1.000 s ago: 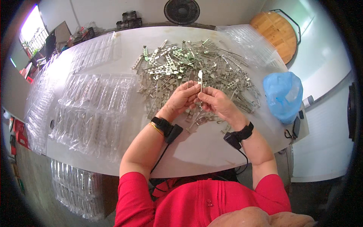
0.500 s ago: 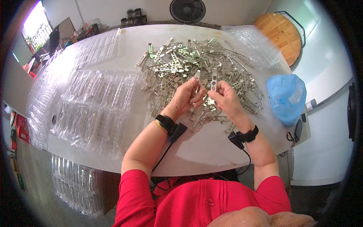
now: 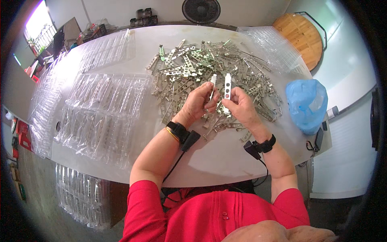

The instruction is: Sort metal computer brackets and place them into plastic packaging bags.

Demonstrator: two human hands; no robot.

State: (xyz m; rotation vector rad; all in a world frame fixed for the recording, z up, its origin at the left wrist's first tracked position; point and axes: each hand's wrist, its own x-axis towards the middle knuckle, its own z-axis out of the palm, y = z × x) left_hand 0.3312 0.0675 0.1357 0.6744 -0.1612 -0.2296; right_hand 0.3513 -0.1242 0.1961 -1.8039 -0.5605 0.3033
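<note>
Between the thumb and fingers of my right hand (image 3: 240, 105), a flat silver metal strip with a row of round holes (image 3: 227, 86) stands upright. Just to its left, my left hand (image 3: 198, 101) pinches another narrow metal piece (image 3: 213, 80), seen nearly edge-on, its lower part hidden by the fingers. The two pieces are side by side with a small gap between them. Both hands are over the near part of a large loose pile of similar metal strips (image 3: 185, 66) on the white table (image 3: 209, 165).
Clear plastic trays holding strips (image 3: 100, 117) cover the table's left side. More clear trays (image 3: 270, 44) lie at the far right. A blue plastic bag (image 3: 307, 105) sits at the right edge. Cables hang from black wrist straps (image 3: 265, 145). Behind the table is a black fan (image 3: 201, 11).
Both held pieces have turned slightly and look brighter, with the right one tilted a little to the left. My hands have hardly moved, and each keeps its hold.
</note>
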